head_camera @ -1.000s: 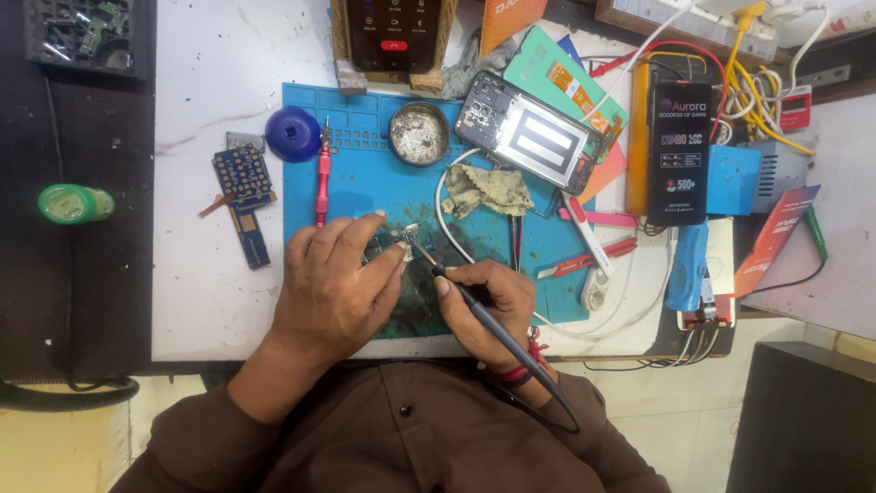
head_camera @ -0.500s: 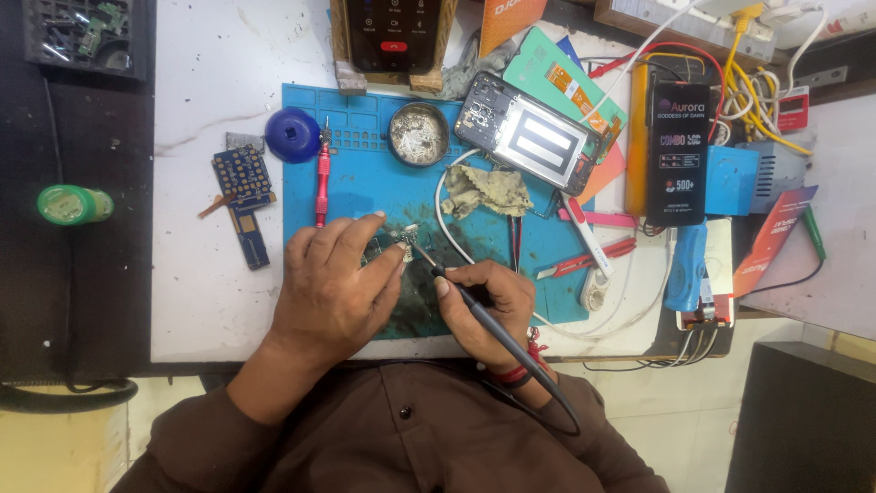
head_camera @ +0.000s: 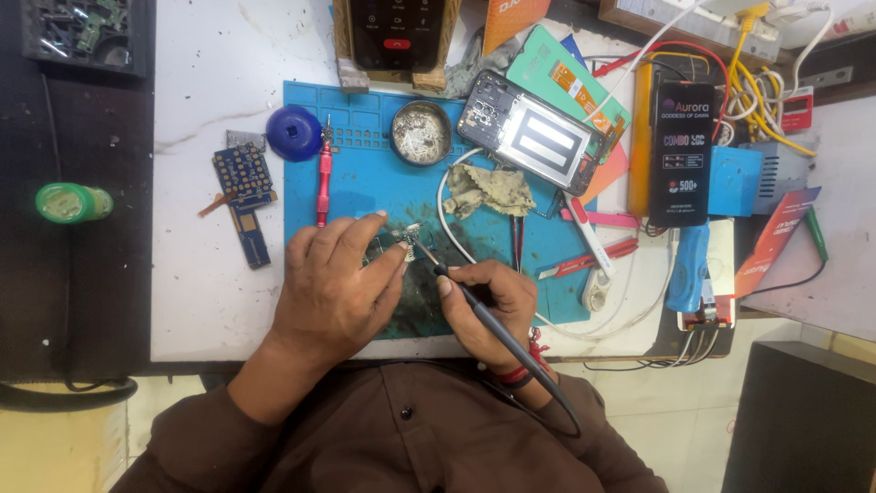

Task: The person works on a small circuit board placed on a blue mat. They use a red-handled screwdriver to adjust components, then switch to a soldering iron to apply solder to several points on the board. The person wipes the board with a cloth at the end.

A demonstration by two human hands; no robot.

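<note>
**Head view: 2 hands at a small part on the blue mat**

Head camera looks straight down on a white table (head_camera: pixel 201 301) with a blue mat (head_camera: pixel 365 183) on it. The left hand (head_camera: pixel 333 283) lies palm down on the mat, its fingers closed together over a small metal part (head_camera: pixel 408 239), pinning it against the mat near the mat's middle. The right hand (head_camera: pixel 493 306) is clamped like a pen grip around a dark soldering iron (head_camera: pixel 484 319); the iron's tip touches the small part just beside the left fingertips.

Beyond the hands lie a crumpled cloth (head_camera: pixel 493 190), a round tin (head_camera: pixel 421 133) and an opened phone (head_camera: pixel 532 132) with its back off. A red screwdriver (head_camera: pixel 322 178) and a blue cap (head_camera: pixel 294 133) sit at the mat's left edge. A blue circuit board (head_camera: pixel 245 187) rests on the table, well apart from the hands.
</note>
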